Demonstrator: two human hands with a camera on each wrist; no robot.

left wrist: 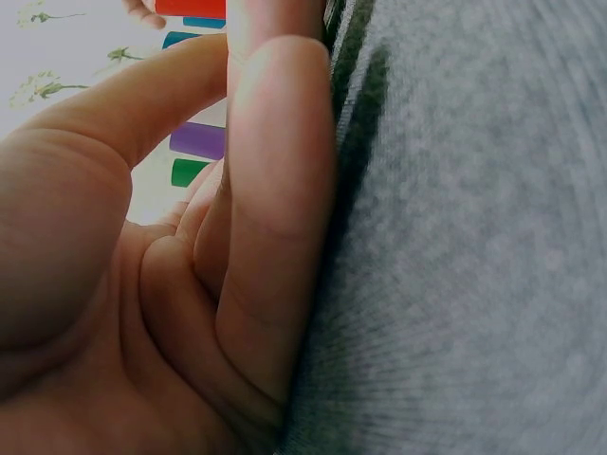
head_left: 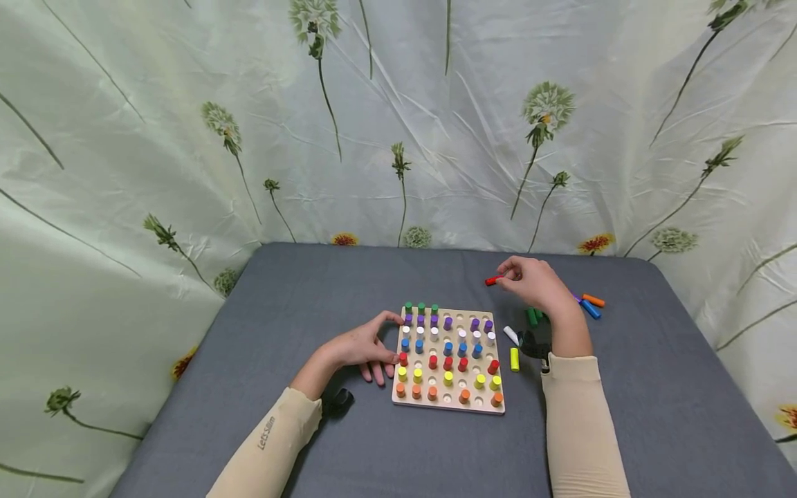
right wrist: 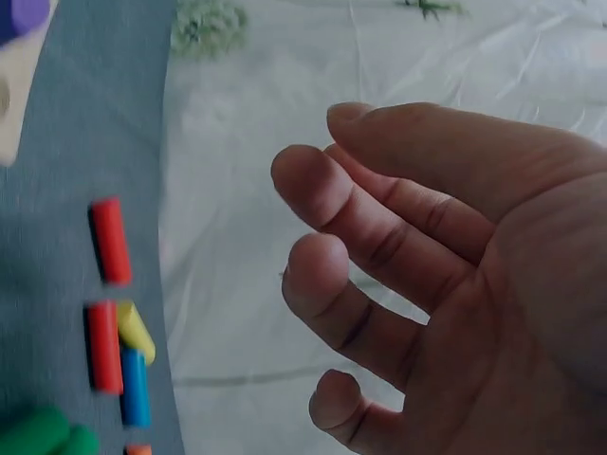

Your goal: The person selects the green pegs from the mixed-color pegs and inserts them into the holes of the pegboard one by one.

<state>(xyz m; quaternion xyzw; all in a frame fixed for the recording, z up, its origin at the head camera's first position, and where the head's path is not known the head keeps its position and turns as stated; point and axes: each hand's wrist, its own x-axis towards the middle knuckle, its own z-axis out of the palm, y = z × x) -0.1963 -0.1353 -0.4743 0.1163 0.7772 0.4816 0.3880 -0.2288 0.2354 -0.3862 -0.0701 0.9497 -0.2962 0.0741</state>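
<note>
A wooden pegboard (head_left: 459,405) holds rows of green, purple, white, blue, red, yellow and orange pegs, with some holes bare. My left hand (head_left: 361,346) rests against its left edge, thumb beside the red row and index finger near the upper corner. Close up, those left fingers (left wrist: 280,142) lie along the grey cloth. Beyond the board's far right corner, my right hand (head_left: 532,283) hovers by a red peg (head_left: 492,281). The right wrist view shows that hand's fingers (right wrist: 318,270) loosely bent with nothing between them; two red pegs (right wrist: 111,242) lie below.
Loose pegs lie right of the board: white (head_left: 511,336), yellow (head_left: 514,360), green (head_left: 532,317), blue (head_left: 590,309) and orange (head_left: 593,300). My right forearm partly hides this group. A flowered curtain (head_left: 373,138) hangs behind the grey table (head_left: 324,277).
</note>
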